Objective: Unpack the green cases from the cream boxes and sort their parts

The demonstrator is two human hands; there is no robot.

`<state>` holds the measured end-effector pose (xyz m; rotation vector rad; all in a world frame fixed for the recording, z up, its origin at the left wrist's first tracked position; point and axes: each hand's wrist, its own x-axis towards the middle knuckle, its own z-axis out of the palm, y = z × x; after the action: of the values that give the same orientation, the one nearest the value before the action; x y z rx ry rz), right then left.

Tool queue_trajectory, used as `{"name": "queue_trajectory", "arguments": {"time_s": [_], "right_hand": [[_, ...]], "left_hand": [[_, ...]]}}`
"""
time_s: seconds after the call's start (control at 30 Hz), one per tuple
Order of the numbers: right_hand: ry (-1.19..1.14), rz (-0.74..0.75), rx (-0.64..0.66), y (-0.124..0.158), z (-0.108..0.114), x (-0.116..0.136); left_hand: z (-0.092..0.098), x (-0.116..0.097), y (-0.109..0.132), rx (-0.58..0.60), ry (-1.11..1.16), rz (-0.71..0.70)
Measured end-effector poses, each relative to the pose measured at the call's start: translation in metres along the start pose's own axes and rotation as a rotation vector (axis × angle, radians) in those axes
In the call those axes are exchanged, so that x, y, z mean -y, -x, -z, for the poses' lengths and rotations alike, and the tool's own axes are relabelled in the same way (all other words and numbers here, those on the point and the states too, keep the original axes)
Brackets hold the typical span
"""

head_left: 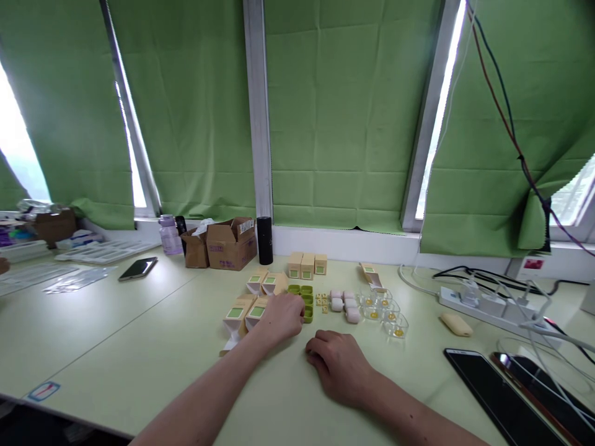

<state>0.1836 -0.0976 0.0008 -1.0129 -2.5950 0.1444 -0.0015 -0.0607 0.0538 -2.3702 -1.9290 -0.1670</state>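
My left hand (284,314) reaches over the front of a group of small green square cups (307,300), its fingers bent and closed. Whatever it pinches, if anything, is hidden behind the knuckles. Below and to the right, my right hand (341,365) rests on the table with its fingers curled in; nothing shows in it. Tiny yellow squares (321,300) lie right of the green cups, then several pale pinkish-white blocks (352,314). Further right are clear cups (393,313) with yellow bits inside. Cream boxes with green labels, some with open flaps (238,311), lie around my left wrist.
Three closed cream boxes (307,266) stand behind. Near the wall are cardboard cartons (231,244), a black cylinder (264,240) and a purple bottle (170,235). To the right lie a power strip (499,316) with cables, a cream oval object (456,323) and dark-screened devices (497,396).
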Motion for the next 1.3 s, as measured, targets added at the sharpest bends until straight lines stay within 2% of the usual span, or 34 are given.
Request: {"name": "queue_trajectory", "arguments": {"time_s": [0.23, 0.53, 0.77, 0.9, 1.0, 1.1, 1.3], "right_hand": [[-0.008, 0.001, -0.005, 0.0, 0.0, -0.001], [-0.001, 0.0, -0.019, 0.001, -0.005, -0.005], [-0.031, -0.079, -0.106, -0.01, 0.003, -0.02], [0.045, -0.235, -0.218, -0.037, 0.021, -0.035], [0.135, -0.354, -0.206, -0.069, 0.037, -0.052], [0.164, -0.401, -0.208, -0.103, 0.049, -0.075], [0.214, -0.484, -0.153, -0.148, 0.05, -0.112]], "left_hand": [[0.0, -0.001, -0.002, -0.03, 0.014, 0.049], [0.005, -0.004, 0.0, -0.149, 0.03, 0.073], [0.006, -0.007, 0.001, -0.179, -0.004, 0.054], [0.005, -0.009, 0.001, -0.175, -0.002, 0.055], [0.004, -0.01, 0.001, -0.176, -0.007, 0.071], [0.004, -0.012, 0.001, -0.169, -0.007, 0.072], [0.005, -0.014, 0.003, -0.157, 0.001, 0.083]]}}
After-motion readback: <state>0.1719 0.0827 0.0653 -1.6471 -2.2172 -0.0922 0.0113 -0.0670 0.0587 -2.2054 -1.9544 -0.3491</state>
